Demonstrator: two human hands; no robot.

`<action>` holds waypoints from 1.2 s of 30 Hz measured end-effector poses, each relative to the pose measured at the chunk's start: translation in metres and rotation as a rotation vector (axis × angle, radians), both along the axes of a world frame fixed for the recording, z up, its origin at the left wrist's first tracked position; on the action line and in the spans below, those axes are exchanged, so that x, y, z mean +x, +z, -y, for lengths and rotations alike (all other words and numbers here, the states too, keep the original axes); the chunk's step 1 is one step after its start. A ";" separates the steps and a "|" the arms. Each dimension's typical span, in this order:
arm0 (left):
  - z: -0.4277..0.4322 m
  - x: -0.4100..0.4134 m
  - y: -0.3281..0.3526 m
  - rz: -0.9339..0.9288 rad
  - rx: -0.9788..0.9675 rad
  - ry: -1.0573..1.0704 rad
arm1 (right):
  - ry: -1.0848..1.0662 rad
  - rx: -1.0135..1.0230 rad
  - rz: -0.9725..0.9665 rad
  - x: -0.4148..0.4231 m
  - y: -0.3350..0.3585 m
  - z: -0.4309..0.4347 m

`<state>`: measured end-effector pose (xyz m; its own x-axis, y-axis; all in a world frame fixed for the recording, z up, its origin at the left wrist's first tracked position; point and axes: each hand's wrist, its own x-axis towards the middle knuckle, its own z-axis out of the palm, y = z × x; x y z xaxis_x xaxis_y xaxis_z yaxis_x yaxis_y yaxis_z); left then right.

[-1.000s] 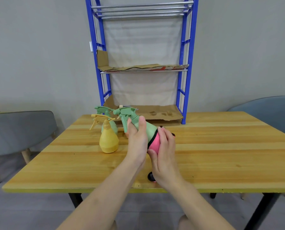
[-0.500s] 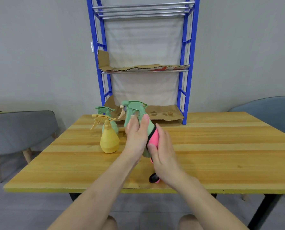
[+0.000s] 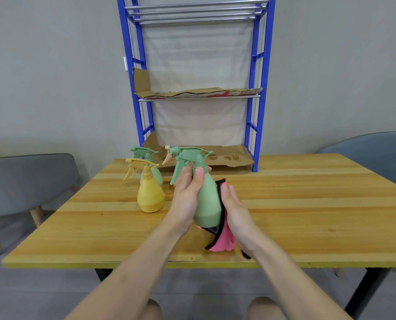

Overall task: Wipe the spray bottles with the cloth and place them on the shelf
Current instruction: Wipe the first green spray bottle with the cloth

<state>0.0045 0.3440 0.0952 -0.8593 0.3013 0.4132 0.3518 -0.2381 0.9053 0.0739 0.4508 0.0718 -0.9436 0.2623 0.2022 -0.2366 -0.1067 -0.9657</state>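
Observation:
My left hand (image 3: 186, 197) grips a green spray bottle (image 3: 207, 199) by its neck and holds it nearly upright above the table, nozzle pointing left. My right hand (image 3: 236, 213) presses a pink cloth with a black edge (image 3: 222, 241) against the bottle's right side; the cloth hangs down below the bottle. A yellow spray bottle (image 3: 150, 195) stands on the table to the left, and a second green spray bottle (image 3: 149, 162) stands just behind it, partly hidden. The blue shelf (image 3: 258, 88) stands at the table's far edge.
The wooden table (image 3: 307, 204) carries the shelf, whose lower and middle levels are lined with cardboard (image 3: 229, 158). A grey chair (image 3: 28, 181) stands at the left and a blue-grey chair (image 3: 377, 153) at the right. My knees show below the table's front edge.
The held green bottle has been tipped from lying slanted to nearly upright and raised. My right hand with the cloth has slid down along the bottle's side towards its base.

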 end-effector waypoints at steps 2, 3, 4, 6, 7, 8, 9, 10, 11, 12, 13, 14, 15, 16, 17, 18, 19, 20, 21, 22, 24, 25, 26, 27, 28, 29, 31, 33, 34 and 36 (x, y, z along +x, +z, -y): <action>-0.001 0.000 0.000 -0.036 -0.035 0.040 | -0.021 0.025 0.007 0.002 -0.012 0.004; -0.002 -0.001 -0.001 -0.046 -0.054 0.045 | -0.050 0.088 0.013 0.003 -0.016 0.006; -0.003 0.001 -0.001 -0.056 -0.067 0.040 | -0.069 0.165 -0.003 0.005 -0.017 0.008; -0.005 0.006 -0.001 -0.085 -0.082 0.036 | -0.110 0.331 -0.044 0.006 -0.011 0.010; -0.005 0.007 -0.002 -0.090 -0.082 0.020 | -0.138 0.389 -0.051 0.004 -0.007 0.009; -0.005 0.008 -0.002 -0.088 -0.077 0.006 | -0.150 0.412 -0.054 0.004 -0.001 0.008; -0.005 0.009 -0.002 -0.086 -0.070 -0.008 | -0.148 0.402 -0.048 0.002 0.004 0.006; -0.004 0.008 -0.002 -0.079 -0.066 -0.013 | -0.128 0.364 -0.046 0.002 0.009 0.005; -0.004 0.009 0.000 -0.070 -0.057 -0.006 | -0.110 0.308 -0.034 -0.001 0.010 0.003; -0.004 0.009 0.001 -0.062 -0.049 -0.003 | -0.089 0.249 -0.011 -0.003 0.010 0.002; -0.004 0.009 0.001 -0.049 -0.039 -0.003 | -0.076 0.198 0.009 -0.005 0.009 0.000; -0.003 0.009 0.002 -0.034 -0.021 -0.002 | -0.054 0.148 0.023 -0.005 0.009 -0.001; -0.003 0.009 0.002 -0.022 0.011 -0.002 | -0.019 0.077 0.033 -0.006 0.006 -0.003; -0.002 0.009 0.003 -0.017 0.044 -0.002 | 0.013 -0.008 0.056 -0.006 0.003 -0.004; -0.003 0.007 0.002 -0.014 0.063 0.006 | 0.036 -0.100 0.088 -0.004 0.000 -0.003; -0.003 0.006 0.003 -0.024 0.066 0.027 | 0.051 -0.185 0.124 -0.003 -0.003 -0.002; -0.003 0.005 0.004 -0.049 0.068 0.055 | 0.050 -0.248 0.150 -0.003 -0.007 -0.001; -0.004 0.005 0.004 -0.072 0.062 0.077 | 0.034 -0.279 0.156 -0.003 -0.011 0.002; -0.005 0.005 0.002 -0.084 0.054 0.085 | -0.011 -0.288 0.142 -0.004 -0.014 0.005; -0.008 0.006 0.002 -0.094 0.040 0.095 | -0.068 -0.288 0.112 -0.004 -0.016 0.008; -0.013 0.008 -0.001 -0.104 -0.012 0.117 | -0.166 -0.271 0.049 -0.004 -0.020 0.010; -0.016 0.008 -0.002 -0.106 -0.061 0.116 | -0.198 -0.255 0.016 -0.003 -0.021 0.010; -0.020 0.007 -0.003 -0.112 -0.120 0.121 | -0.232 -0.237 -0.019 -0.002 -0.021 0.009; -0.024 0.007 -0.004 -0.109 -0.167 0.121 | -0.241 -0.211 -0.055 0.000 -0.021 0.007; -0.028 0.007 -0.004 -0.098 -0.189 0.132 | -0.249 -0.175 -0.085 0.002 -0.019 0.007; -0.031 0.006 -0.005 -0.096 -0.193 0.161 | -0.259 -0.139 -0.113 0.002 -0.019 0.005; -0.035 0.005 -0.005 -0.122 -0.211 0.224 | -0.299 -0.067 -0.168 0.002 -0.019 0.002; -0.039 0.005 -0.006 -0.128 -0.215 0.283 | -0.339 0.049 -0.197 -0.001 -0.024 0.000; -0.042 0.007 -0.006 -0.111 -0.199 0.299 | -0.352 0.109 -0.203 -0.002 -0.029 -0.001; -0.046 0.011 -0.005 -0.058 -0.151 0.265 | -0.399 0.235 -0.220 -0.003 -0.036 0.000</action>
